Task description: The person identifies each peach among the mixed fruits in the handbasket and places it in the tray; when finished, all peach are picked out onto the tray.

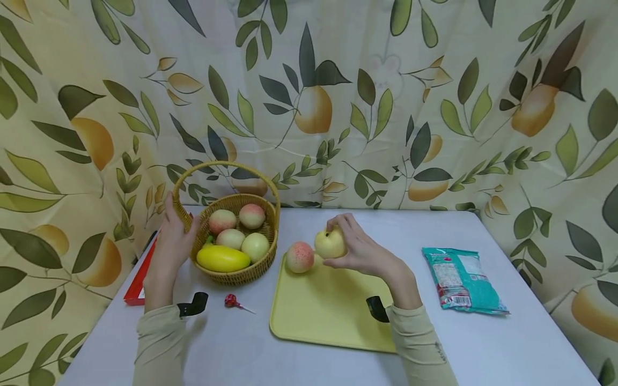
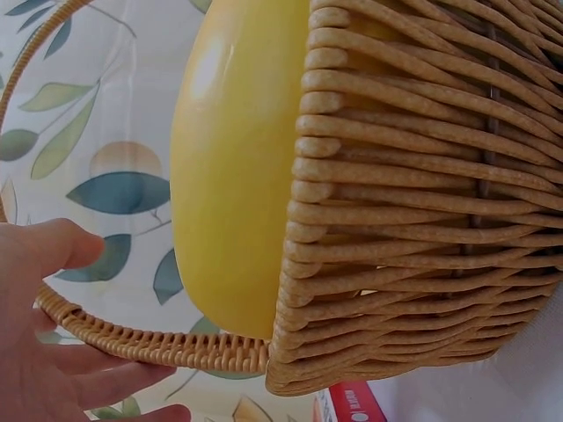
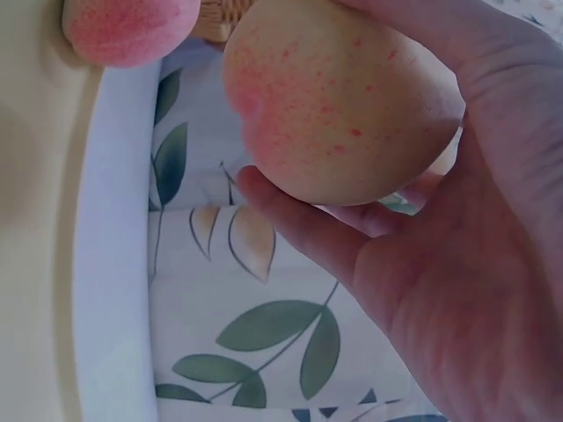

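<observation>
My right hand (image 1: 357, 244) grips a pale yellow peach (image 3: 343, 105) with pink-red speckles, fingers over its top and thumb below. It is held over the back of a yellow tray (image 1: 328, 316). A pinker peach (image 1: 300, 257) sits at the tray's back left corner, just left of the held one. My left hand (image 1: 174, 236) touches the handle (image 2: 158, 346) of a wicker basket (image 1: 241, 276) from the left, fingers fairly straight along it and thumb apart. Inside the basket lie several peach-like round fruits (image 1: 252, 216) and a long, smooth yellow fruit (image 2: 237, 167) at the front.
A red-wrapped lollipop (image 1: 231, 301) lies in front of the basket. To the tray's right is a teal snack bag (image 1: 461, 281). A red box (image 1: 140, 281) lies at the left table edge, partly behind my left arm. Leaf-patterned curtains (image 1: 309, 145) hang around the white table.
</observation>
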A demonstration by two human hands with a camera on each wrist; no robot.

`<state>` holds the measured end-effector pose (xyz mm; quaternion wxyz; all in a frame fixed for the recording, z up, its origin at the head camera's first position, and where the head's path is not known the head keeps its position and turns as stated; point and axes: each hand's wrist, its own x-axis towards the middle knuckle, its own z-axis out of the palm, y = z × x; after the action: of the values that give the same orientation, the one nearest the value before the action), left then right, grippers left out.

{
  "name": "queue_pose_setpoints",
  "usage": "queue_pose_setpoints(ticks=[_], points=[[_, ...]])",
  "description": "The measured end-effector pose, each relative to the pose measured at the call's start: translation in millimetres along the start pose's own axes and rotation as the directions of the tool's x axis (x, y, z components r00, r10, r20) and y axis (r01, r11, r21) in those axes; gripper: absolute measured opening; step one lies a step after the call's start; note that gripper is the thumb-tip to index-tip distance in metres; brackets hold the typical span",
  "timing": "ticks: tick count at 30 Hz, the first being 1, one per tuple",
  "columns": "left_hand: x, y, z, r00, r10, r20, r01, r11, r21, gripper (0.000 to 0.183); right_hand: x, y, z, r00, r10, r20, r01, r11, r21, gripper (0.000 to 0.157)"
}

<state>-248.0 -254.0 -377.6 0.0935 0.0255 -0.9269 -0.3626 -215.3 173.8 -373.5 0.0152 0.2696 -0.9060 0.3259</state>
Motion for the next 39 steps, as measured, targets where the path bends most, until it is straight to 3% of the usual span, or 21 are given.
queue_pose_setpoints(ticks=[5, 10, 21, 28, 39], points=[[0.0, 0.3, 1.5, 1.000, -0.009, 0.005, 0.009, 1.000, -0.004, 0.091, -1, 5, -0.5, 0.999, 0.042, 0.026, -0.042, 0.999, 0.027, 0.050], [0.6, 0.8, 0.8, 1.000, -0.014, -0.001, 0.014, 1.000, 0.001, 0.091, -1, 9, -2.5, 0.998, 0.061, 0.027, -0.061, 0.998, 0.010, 0.050], [0.8, 0.9, 0.5, 1.000, -0.017, -0.001, 0.017, 1.000, 0.004, 0.091, -1, 19, -3.1, 0.993, 0.115, 0.017, -0.115, 0.993, -0.016, 0.076], [1.1, 1.1, 1.9, 1.000, -0.016, 0.001, 0.016, 1.000, 0.014, 0.092, -4, 18, -4.1, 0.986, 0.167, -0.006, -0.167, 0.985, -0.050, 0.068], [-0.6, 1.6, 1.3, 1.000, -0.013, -0.006, 0.013, 1.000, 0.003, 0.091, -1, 24, -0.9, 0.986, 0.165, 0.007, -0.163, 0.981, -0.109, 0.061]])
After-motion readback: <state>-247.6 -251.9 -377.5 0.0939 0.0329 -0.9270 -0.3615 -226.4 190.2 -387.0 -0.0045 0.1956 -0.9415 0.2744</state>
